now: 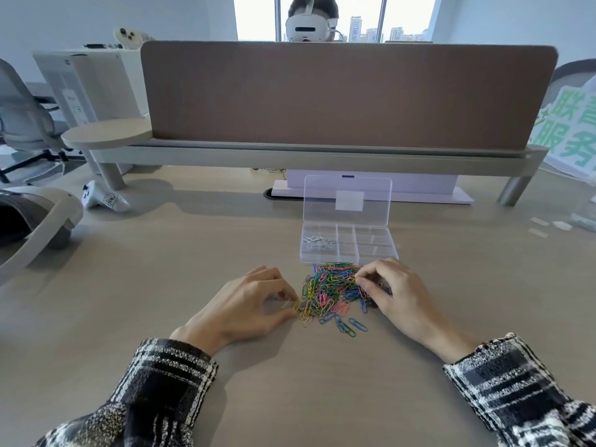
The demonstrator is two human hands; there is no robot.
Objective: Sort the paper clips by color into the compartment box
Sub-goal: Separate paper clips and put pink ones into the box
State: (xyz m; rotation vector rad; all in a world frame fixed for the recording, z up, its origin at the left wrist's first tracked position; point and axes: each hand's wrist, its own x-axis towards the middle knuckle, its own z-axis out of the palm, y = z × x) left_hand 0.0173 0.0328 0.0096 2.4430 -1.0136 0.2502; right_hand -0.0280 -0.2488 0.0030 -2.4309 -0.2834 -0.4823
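Observation:
A pile of colored paper clips (335, 293) in blue, green, yellow and pink lies on the desk just in front of the clear compartment box (348, 250). The box's lid (347, 201) stands open. Its left compartment holds several silver clips (317, 243); the other compartments look empty. My left hand (248, 304) sits at the pile's left edge, its thumb and fingertips pinching a clip there. My right hand (393, 295) is at the pile's right side, its fingertips curled together on clips at the top right of the pile.
A brown desk divider (348, 95) on a raised shelf runs behind the box. A headset (35, 221) and a white controller (103, 198) lie at the far left. A person wearing a headset (309, 24) sits beyond the divider. Small clear bags (561, 224) lie at the right.

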